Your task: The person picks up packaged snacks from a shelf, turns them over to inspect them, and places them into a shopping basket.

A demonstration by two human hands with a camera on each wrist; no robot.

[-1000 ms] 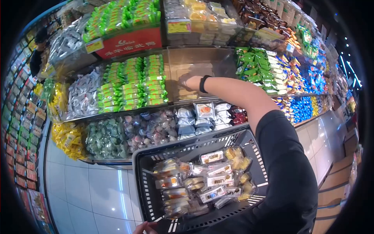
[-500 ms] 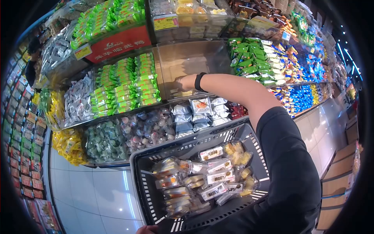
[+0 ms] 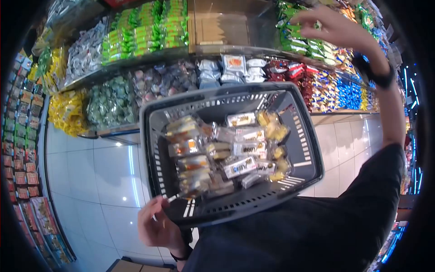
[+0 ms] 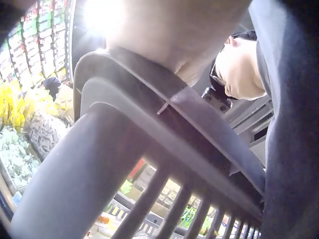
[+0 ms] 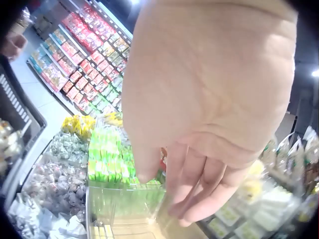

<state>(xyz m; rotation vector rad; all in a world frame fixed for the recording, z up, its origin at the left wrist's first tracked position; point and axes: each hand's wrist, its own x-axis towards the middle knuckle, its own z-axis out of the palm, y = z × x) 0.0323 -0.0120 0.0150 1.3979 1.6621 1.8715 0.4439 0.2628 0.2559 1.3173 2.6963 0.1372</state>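
Observation:
My right hand (image 3: 333, 27) is raised at the upper right in the head view, over green snack packets (image 3: 299, 38). Its fingers are loosely bent with nothing in them, and the right wrist view shows the bare palm (image 5: 209, 84). A dark grey shopping basket (image 3: 215, 93) sits in front of my body, holding several packs of cakes or biscuits (image 3: 249, 149) in clear and white wrapping. At its near left corner is my left hand (image 3: 156, 224), fingers loosely curved with fingertips right at the rim. From below, the left wrist view shows the basket's slotted side (image 4: 164, 194).
Beyond the basket stands a shelf of snack bins: bright green packs (image 3: 145, 31), silver packs (image 3: 88, 47), yellow bags (image 3: 68, 113) and blue packets (image 3: 349, 90). One wooden-bottomed bin (image 3: 217, 27) has a few pale packs by its front edge. Tiled floor (image 3: 95, 181) lies to the left.
My right hand has come out of the wooden-bottomed bin and swung up to the right. More of my left hand now shows at the basket's corner. The head view has tilted downward.

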